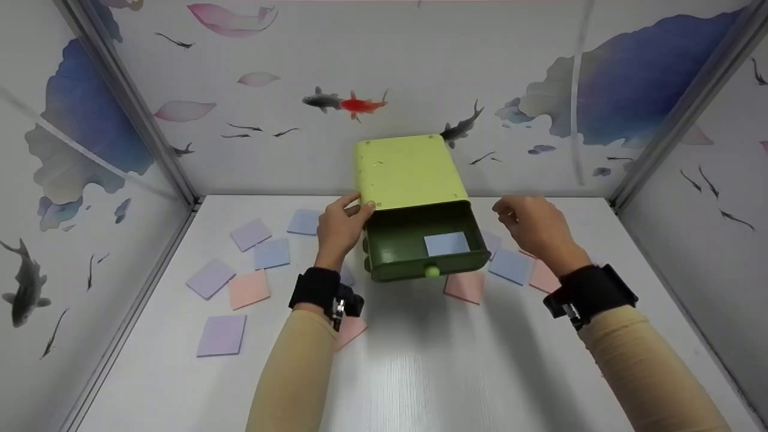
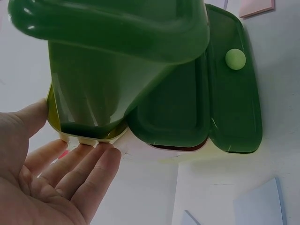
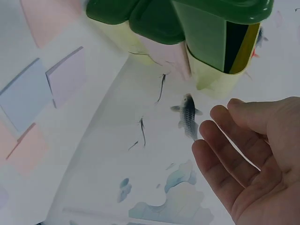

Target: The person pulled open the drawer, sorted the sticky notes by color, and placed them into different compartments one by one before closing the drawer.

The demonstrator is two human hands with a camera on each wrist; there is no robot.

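Observation:
A small drawer box (image 1: pixel 411 171) with a yellow-green top and several dark green drawer fronts stands at the back of the table. Its top drawer (image 1: pixel 396 243) is pulled out, and a light blue square card (image 1: pixel 447 244) lies inside. My left hand (image 1: pixel 341 231) holds the box's front left corner, thumb on the top and fingers along the side. In the left wrist view the lower drawers (image 2: pixel 173 108) are closed, one showing a round light green knob (image 2: pixel 236 59). To the right of the box, my right hand (image 1: pixel 536 225) hovers with fingers loosely bent, holding nothing.
Purple, blue and pink square cards lie on the white table (image 1: pixel 420 372), such as a purple card (image 1: pixel 221 335) at left and a blue card (image 1: pixel 511 266) at right. Printed walls (image 1: pixel 420 60) enclose the back and both sides.

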